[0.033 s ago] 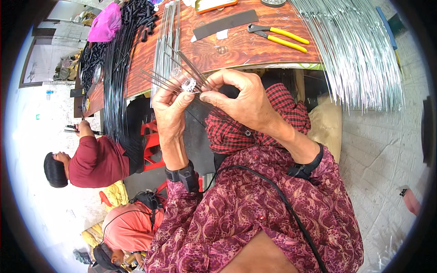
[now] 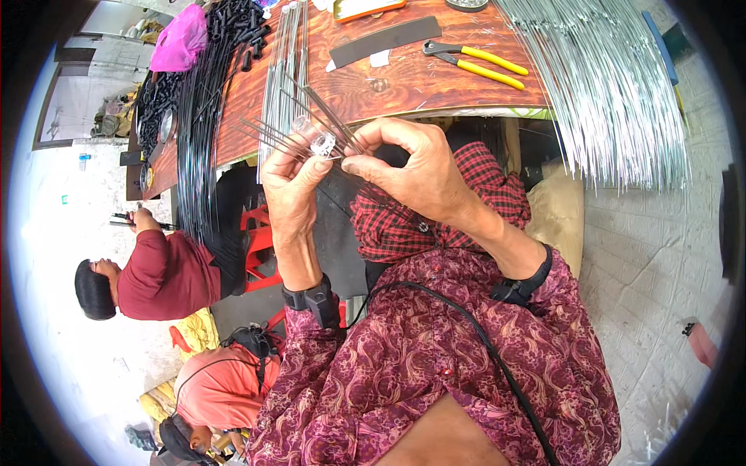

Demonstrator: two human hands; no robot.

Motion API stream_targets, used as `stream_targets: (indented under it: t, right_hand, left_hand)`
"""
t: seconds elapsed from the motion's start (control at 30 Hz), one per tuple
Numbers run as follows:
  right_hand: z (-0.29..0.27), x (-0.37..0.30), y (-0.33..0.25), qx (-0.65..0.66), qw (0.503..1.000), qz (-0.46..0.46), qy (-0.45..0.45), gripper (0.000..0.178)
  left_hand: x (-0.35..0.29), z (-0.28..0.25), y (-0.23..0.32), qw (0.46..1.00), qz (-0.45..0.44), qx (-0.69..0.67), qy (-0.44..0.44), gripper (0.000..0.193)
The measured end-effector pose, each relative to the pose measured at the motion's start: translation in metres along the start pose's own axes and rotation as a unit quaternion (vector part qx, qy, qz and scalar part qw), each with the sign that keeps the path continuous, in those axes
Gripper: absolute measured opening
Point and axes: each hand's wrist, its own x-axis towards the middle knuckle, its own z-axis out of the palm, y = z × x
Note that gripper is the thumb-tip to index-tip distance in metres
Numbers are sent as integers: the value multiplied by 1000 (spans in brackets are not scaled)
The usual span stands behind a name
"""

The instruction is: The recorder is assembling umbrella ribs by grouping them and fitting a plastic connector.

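My left hand (image 2: 291, 182) is closed around a clear plastic hub (image 2: 322, 144) with a notched, toothed rim. Several thin dark metal rods (image 2: 272, 136) fan out from the hub, past my left fingers. Thumb and forefinger of my right hand (image 2: 412, 163) pinch more of these rods (image 2: 330, 113) just right of the hub. Both hands are raised close together in front of the table's near edge. Where the rods meet the hub is partly hidden by my fingers.
On the wooden table (image 2: 350, 93) lie yellow-handled pliers (image 2: 478, 66), a dark flat bar (image 2: 385, 43) and bundles of silvery rods (image 2: 614, 101). Black rods (image 2: 198, 155) overhang at the left, near a pink bag (image 2: 180, 39). Two people (image 2: 167, 276) are at the left.
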Motion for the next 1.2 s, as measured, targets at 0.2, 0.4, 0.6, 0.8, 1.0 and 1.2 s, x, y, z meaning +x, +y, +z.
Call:
stream_targets:
  t: [0.2, 0.4, 0.6, 0.8, 1.0, 1.2]
  right_hand:
    - [0, 1, 0, 10, 1000, 3, 0, 18]
    - [-2, 2, -5, 11, 1000, -11, -12, 16]
    - [-3, 7, -25, -41, 997, -56, 38, 14]
    - [-1, 9, -18, -23, 998, -56, 18, 14]
    - [-2, 12, -10, 40, 999, -20, -18, 14]
    - [-2, 11, -11, 27, 999, -1, -23, 13]
  left_hand:
    - [1, 2, -3, 1000, 17, 10, 0, 45]
    - [0, 3, 2, 999, 11, 35, 5, 46]
    - [-4, 31, 32, 998, 57, 35, 14, 41]
    - [-5, 28, 38, 997, 36, 75, 5, 41]
    - [-1, 20, 28, 998, 9, 67, -19, 42]
    - [0, 22, 23, 996, 44, 80, -18, 42]
